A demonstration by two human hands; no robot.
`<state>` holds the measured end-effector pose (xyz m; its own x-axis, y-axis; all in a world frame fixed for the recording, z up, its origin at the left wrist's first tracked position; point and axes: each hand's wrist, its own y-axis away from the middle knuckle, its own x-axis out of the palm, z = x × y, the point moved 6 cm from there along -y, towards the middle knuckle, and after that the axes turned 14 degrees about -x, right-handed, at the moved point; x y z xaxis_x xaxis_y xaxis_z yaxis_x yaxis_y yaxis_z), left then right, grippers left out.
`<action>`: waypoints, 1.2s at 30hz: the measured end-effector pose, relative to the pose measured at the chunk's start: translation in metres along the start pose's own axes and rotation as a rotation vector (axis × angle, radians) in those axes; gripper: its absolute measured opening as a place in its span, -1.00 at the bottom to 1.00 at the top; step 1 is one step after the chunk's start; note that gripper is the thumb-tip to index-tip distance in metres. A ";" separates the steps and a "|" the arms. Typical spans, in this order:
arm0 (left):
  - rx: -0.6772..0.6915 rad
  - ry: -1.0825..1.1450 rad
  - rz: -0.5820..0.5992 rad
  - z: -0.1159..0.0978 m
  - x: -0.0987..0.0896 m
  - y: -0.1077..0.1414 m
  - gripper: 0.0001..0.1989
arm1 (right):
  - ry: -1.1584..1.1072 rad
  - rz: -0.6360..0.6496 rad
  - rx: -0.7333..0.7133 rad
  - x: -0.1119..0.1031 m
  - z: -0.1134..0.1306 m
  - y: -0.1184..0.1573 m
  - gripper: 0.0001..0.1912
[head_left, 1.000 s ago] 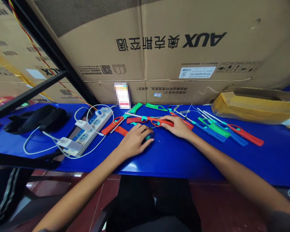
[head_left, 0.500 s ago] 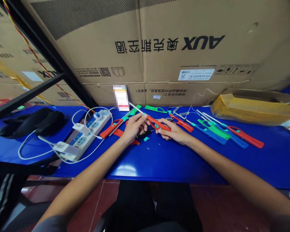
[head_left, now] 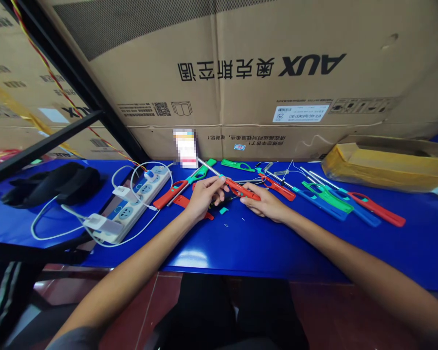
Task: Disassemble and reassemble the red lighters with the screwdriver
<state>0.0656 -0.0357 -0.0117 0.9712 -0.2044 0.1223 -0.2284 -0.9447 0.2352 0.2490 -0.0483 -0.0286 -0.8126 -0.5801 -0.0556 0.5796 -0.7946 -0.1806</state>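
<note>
Above the blue counter, the left hand pinches a slim red plastic lighter near its silver metal tube, which points toward ten o'clock; the right hand clasps its handle, toward four.

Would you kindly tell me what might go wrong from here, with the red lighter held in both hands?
The metal tube of the red lighter, held by the left hand and right hand, points toward the upright phone-like object; a forward slip might knock it.

A small teal piece lies loose on the blue table near the hands and could be brushed away.

The left forearm might snag the looping white cable if it swings outward.
</note>
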 end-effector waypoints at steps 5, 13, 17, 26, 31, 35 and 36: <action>0.004 -0.008 -0.004 -0.001 0.000 0.001 -0.50 | 0.017 0.001 -0.001 -0.001 0.001 0.000 -0.66; -0.013 -0.008 0.007 0.003 -0.002 -0.001 -0.52 | 0.029 0.055 0.000 -0.005 -0.002 -0.001 -0.62; -0.007 -0.023 0.013 0.002 -0.001 0.000 -0.51 | 0.059 0.035 -0.009 -0.007 0.000 0.000 -0.68; -0.012 0.001 0.021 0.003 -0.004 -0.002 -0.51 | 0.054 0.055 -0.001 -0.007 -0.002 -0.003 -0.65; -0.026 -0.009 0.027 0.003 -0.003 -0.002 -0.51 | 0.056 0.061 0.002 -0.010 -0.002 -0.001 -0.67; -0.024 -0.012 0.029 0.002 -0.003 -0.001 -0.50 | 0.066 0.085 0.005 -0.008 0.000 0.000 -0.65; -0.025 -0.016 0.032 0.002 -0.003 -0.001 -0.50 | 0.074 0.089 0.003 -0.008 0.000 -0.001 -0.67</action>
<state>0.0633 -0.0348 -0.0144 0.9643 -0.2386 0.1151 -0.2608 -0.9311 0.2550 0.2554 -0.0432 -0.0279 -0.7600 -0.6338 -0.1438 0.6499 -0.7409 -0.1692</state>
